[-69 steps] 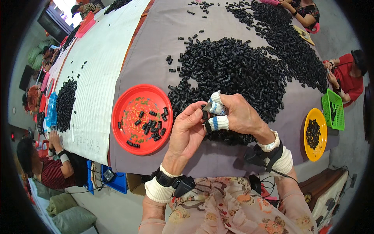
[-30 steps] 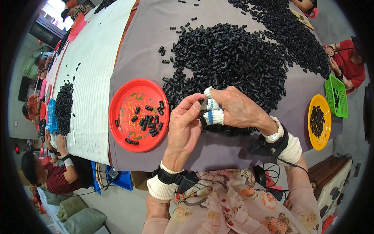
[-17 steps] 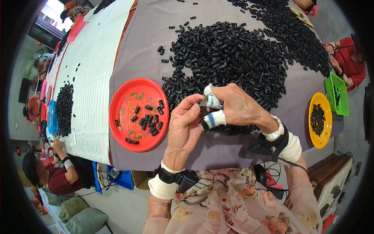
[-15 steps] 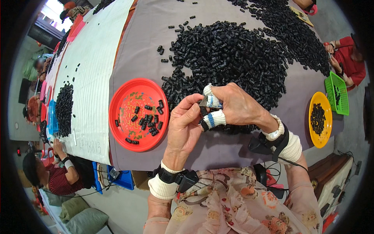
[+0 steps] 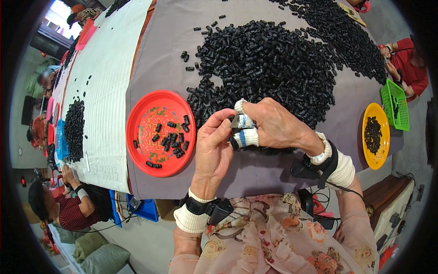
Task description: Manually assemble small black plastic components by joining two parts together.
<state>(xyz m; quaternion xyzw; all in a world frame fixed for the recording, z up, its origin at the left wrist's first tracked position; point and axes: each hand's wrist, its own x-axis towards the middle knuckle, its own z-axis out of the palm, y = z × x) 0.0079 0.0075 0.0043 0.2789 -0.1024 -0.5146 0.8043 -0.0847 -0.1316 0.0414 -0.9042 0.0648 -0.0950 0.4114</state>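
Over the table's near side, my left hand (image 5: 212,148) pinches a small black cylindrical part between thumb and forefinger; the fingers mostly hide it. My right hand (image 5: 280,123) meets it from the right, white knitted covers with blue marks on its fingertips. Pressed in its fingers is a small flat grey piece (image 5: 234,121), blade-like, touching the black part. Just beyond both hands spreads a large pile of black cylindrical parts (image 5: 269,68). Left of my left hand sits a red plate (image 5: 137,114) with several of the same parts on it.
At the right stand a yellow plate (image 5: 381,157) of small black pieces and a green basket (image 5: 400,102). Another black pile (image 5: 337,41) reaches a person in red (image 5: 406,68). A blue basket (image 5: 62,137) and a person in a striped shirt (image 5: 75,208) are at the left.
Both hands have shifted slightly left, still together. The grey piece now sits closer against the black part. The view has moved a little; the plate's contents look the same.
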